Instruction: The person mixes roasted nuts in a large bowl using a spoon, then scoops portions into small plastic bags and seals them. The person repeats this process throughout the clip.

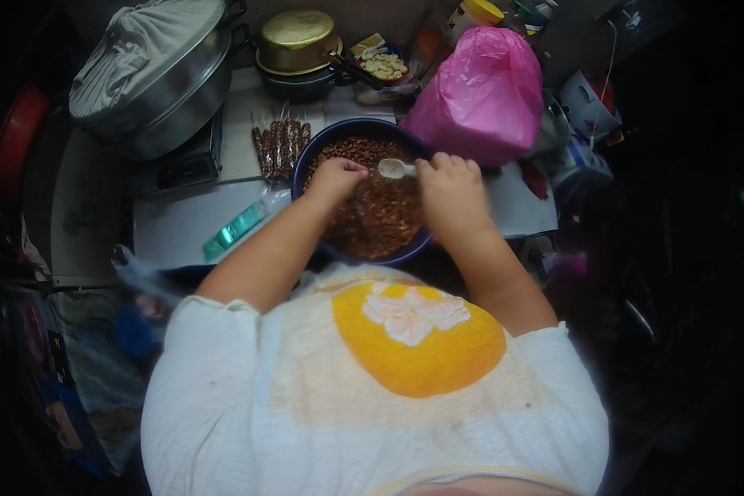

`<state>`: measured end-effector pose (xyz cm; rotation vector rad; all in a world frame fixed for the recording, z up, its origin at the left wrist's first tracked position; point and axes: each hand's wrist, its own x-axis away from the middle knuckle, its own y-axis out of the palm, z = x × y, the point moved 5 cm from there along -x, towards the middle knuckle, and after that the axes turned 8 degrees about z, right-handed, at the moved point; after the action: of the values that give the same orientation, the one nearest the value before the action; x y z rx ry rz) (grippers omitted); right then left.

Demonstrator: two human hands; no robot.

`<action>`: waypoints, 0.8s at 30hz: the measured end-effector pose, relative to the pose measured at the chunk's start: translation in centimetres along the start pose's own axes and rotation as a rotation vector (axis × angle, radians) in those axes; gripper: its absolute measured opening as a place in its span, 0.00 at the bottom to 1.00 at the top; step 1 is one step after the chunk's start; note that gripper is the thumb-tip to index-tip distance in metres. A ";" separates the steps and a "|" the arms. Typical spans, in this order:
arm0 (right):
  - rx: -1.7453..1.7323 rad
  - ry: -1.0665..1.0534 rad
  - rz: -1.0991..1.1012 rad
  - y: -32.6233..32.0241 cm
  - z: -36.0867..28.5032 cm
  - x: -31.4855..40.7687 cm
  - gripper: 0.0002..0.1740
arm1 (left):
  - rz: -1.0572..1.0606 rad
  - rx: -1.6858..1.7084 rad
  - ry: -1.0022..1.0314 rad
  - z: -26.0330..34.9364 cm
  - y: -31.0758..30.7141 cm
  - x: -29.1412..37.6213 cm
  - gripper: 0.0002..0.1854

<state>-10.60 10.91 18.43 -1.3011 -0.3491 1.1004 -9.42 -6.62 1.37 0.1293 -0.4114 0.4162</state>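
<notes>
A dark blue basin [299, 162] holds a bed of reddish-brown peanuts [378, 229]. Over it, my right hand [456, 186] grips a small whitish scoop [395, 168], its bowl pointing left. My left hand [341, 180] is above the basin's left part, thumb and fingertips pinched together near the scoop. Faint glints below those fingertips look like a thin clear plastic bag, though its outline is hard to make out. Left of the basin lie several narrow clear bags [280, 149] filled with peanuts.
A green packet [234, 230] lies on the white table surface [167, 217]. A cloth-covered metal pot [161, 118] stands back left. Behind the basin are a gold-lidded pot [297, 46] and a bowl of pale cloves [384, 66]. A pink plastic bag [480, 99] stands right.
</notes>
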 end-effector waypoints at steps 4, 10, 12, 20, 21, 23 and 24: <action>0.038 0.052 -0.200 3.8 1.1 0.4 0.13 | 0.008 -0.077 0.046 0.2 -0.9 -0.4 0.09; -0.034 0.172 -0.603 17.2 0.6 5.9 0.15 | -0.003 -0.040 0.117 4.9 -2.2 3.2 0.10; -0.188 0.258 -0.576 20.8 -0.9 7.9 0.18 | 0.010 -0.045 0.126 4.8 -2.8 3.2 0.10; -0.736 0.576 -0.368 22.2 -0.1 9.1 0.17 | 0.043 -0.030 0.072 0.0 -4.0 0.1 0.10; -0.767 0.594 -0.345 21.5 0.2 8.8 0.16 | 0.054 -0.026 0.044 0.4 -3.7 0.5 0.10; -0.812 0.613 -0.299 19.5 0.7 7.8 0.16 | 0.072 -0.034 0.051 0.8 -3.4 0.8 0.10; -0.823 0.619 -0.274 17.9 1.0 7.1 0.16 | 0.078 -0.039 0.055 0.9 -3.3 0.9 0.10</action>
<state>-15.89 15.01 0.31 -2.1563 -0.5122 0.2571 -7.58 -9.50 2.40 0.0640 -0.3711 0.4868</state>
